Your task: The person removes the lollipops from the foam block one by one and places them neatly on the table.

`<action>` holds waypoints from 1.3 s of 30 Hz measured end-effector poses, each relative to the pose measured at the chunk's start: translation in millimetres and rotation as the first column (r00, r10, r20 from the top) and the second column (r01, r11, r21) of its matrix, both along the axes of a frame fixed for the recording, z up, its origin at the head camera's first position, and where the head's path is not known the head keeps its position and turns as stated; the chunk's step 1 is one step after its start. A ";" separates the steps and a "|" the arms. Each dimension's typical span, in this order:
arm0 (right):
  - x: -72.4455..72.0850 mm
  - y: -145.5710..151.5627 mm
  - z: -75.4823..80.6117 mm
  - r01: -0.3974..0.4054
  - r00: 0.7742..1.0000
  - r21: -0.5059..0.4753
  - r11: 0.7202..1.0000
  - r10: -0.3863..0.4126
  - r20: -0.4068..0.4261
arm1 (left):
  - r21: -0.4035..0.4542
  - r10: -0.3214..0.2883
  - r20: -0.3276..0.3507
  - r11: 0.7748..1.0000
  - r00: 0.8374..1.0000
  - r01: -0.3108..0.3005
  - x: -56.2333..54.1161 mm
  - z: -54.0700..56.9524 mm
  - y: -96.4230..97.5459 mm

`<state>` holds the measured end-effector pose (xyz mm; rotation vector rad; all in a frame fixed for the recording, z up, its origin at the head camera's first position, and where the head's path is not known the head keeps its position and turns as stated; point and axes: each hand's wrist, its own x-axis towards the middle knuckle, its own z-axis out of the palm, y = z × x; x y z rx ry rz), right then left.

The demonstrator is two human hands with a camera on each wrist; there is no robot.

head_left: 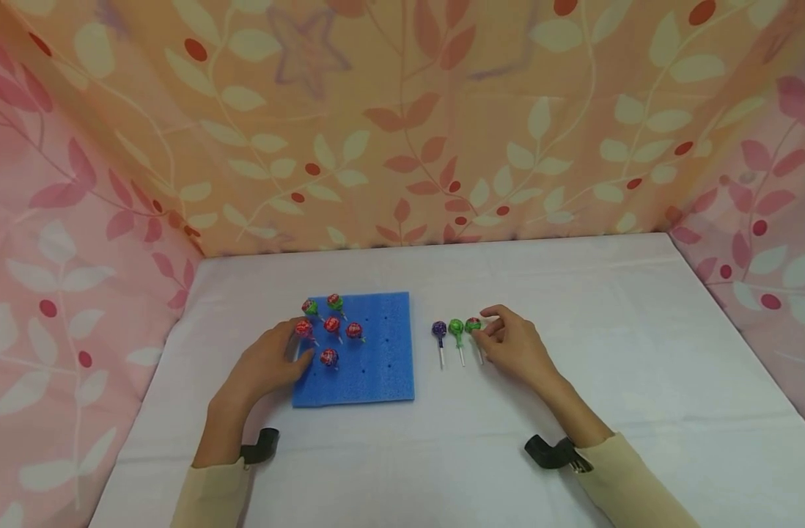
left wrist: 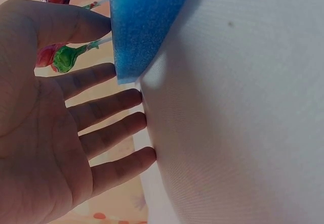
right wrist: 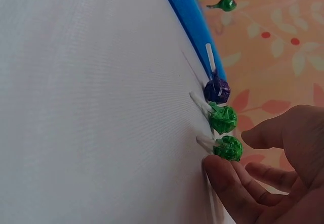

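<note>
My left hand (head_left: 267, 359) touches the left edge of a blue foam board (head_left: 376, 385), its fingers nearly straight in the left wrist view and the board's corner (left wrist: 136, 37) by the thumb and forefinger. Several lollipops, among them a red one (head_left: 332, 324), stand stick-down in the board's left part. To its right, a purple lollipop (head_left: 439, 329), a green one (head_left: 457, 328) and a red-and-green one (head_left: 473, 324) lie in a row. My right hand (head_left: 515, 345) is at the last; in the right wrist view the thumb stands apart from its green wrapper (right wrist: 229, 148), fingertips close below.
Small holes (head_left: 387, 340) dot the board's right part. A white cloth (head_left: 574, 293) covers the table. Flowered curtains (head_left: 402, 147) hang behind and at both sides. Each wrist carries a black camera mount (head_left: 550, 451).
</note>
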<state>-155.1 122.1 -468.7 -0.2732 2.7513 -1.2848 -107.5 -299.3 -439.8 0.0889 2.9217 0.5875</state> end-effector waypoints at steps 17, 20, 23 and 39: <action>7.6 -17.4 10.9 0.034 0.971 -0.136 0.990 -0.065 -0.232 | -0.013 0.007 0.020 1.000 1.000 -0.007 -0.9 -0.8 -0.4; 10.4 -23.6 10.8 0.020 0.968 -0.178 0.984 -0.064 -0.241 | -0.012 0.008 0.020 1.000 1.000 -0.008 -1.5 -0.6 -0.1; 12.8 -30.3 9.1 -0.005 0.969 -0.195 0.981 -0.043 -0.243 | -0.009 0.014 0.023 1.000 1.000 -0.014 -1.5 -1.0 0.1; 12.9 -57.3 -2.5 -0.240 0.932 -0.257 0.936 0.147 -0.333 | -0.009 0.004 0.008 1.000 1.000 -0.004 -1.4 -3.9 -1.6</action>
